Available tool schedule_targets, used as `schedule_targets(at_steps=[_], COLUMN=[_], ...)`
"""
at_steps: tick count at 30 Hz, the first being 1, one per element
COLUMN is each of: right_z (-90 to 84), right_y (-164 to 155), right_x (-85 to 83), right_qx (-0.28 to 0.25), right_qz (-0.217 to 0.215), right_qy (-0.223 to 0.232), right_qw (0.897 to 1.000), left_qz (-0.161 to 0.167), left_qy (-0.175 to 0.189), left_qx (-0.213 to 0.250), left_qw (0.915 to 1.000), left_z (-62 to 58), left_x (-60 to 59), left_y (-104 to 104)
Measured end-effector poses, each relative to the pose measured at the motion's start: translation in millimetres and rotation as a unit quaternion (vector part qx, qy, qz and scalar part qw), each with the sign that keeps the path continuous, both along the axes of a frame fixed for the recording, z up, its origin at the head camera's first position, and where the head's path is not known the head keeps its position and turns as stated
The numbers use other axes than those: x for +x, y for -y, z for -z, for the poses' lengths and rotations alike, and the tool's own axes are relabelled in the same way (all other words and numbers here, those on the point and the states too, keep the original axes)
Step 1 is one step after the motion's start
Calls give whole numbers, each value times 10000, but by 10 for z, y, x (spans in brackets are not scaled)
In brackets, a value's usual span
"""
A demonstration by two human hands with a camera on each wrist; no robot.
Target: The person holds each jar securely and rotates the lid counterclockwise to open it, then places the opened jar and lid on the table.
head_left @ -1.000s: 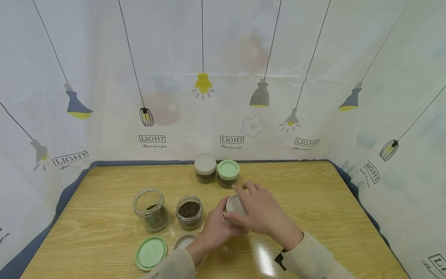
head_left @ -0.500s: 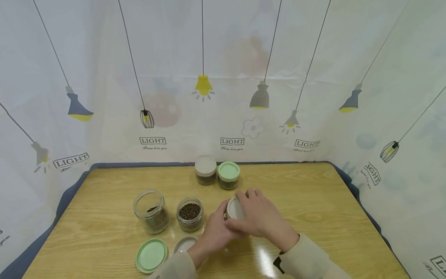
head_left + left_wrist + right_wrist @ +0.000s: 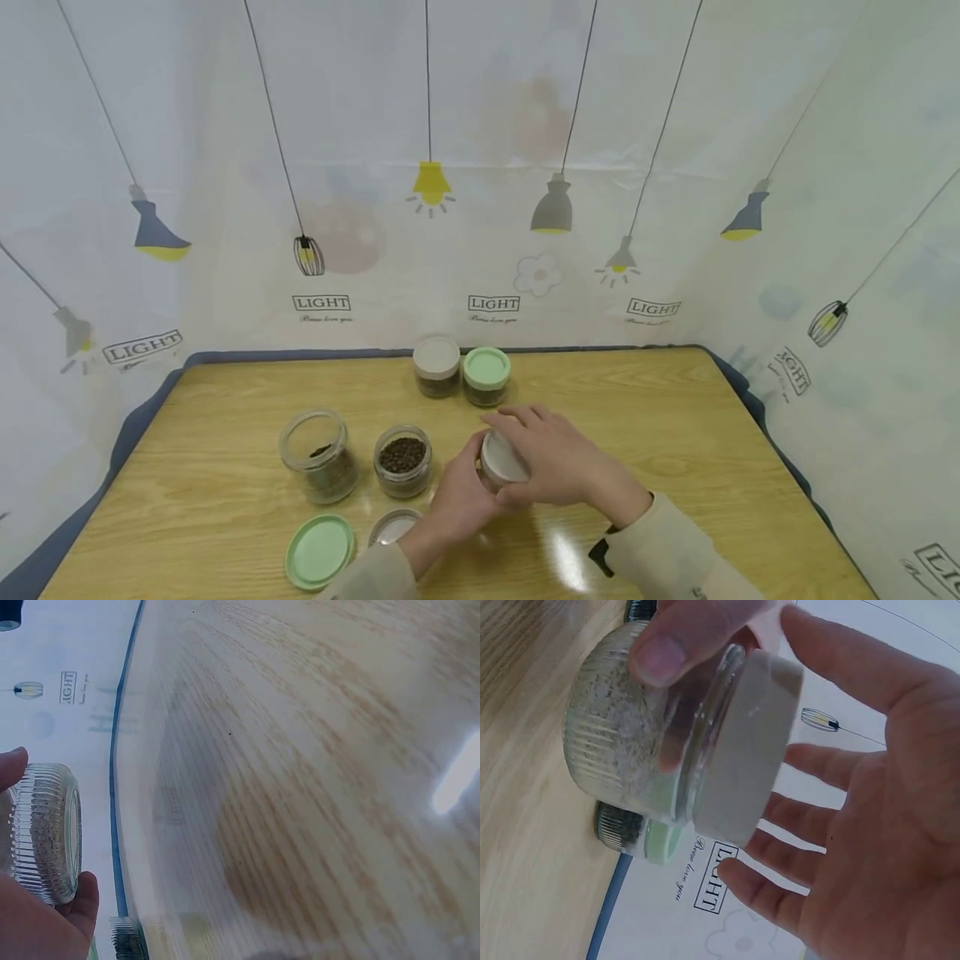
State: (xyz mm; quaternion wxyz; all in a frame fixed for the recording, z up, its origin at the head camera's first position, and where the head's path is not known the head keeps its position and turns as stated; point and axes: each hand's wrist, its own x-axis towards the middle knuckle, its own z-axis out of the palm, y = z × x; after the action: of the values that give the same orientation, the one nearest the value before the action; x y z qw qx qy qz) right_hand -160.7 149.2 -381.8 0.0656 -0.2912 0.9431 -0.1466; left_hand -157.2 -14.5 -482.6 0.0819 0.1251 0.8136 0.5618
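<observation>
Wooden table [image 3: 675, 433] bears five jars (two lidded); left hand [image 3: 461, 500] grips one jar [image 3: 501, 460], right hand [image 3: 558, 458] open.

- Right half of the table [image 3: 675, 433] lies bare, open for a hand to pass.
- Two lidded jars [image 3: 461, 375] stand at the back edge, just behind the hands.
- Two open jars [image 3: 352, 454] block the left.
- Green lid [image 3: 320, 550] and clear lid [image 3: 393, 525] lie front-left.
</observation>
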Motion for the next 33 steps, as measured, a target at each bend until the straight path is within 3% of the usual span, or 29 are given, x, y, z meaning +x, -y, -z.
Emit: schedule_targets(at_steps=[9,15,25,33], right_z=[-45,10,107,140], right_y=[48,104,176,212], right_x=[29,53,98,88], right_qx=[185,648,852,701], right_qz=[729,1195,1518,1586], right_qy=[-347,-418,-658,-497], right_qw=[9966,9898,9825,9836], left_qz=[-114,-63,69,18], left_qy=[156,95,-25,-22], left_qx=[123,132,125,164], left_qw=[9997,9998,9999,9999], left_z=[5,17,26,27], left_x=[8,9,10,9], left_y=[16,9,30,14])
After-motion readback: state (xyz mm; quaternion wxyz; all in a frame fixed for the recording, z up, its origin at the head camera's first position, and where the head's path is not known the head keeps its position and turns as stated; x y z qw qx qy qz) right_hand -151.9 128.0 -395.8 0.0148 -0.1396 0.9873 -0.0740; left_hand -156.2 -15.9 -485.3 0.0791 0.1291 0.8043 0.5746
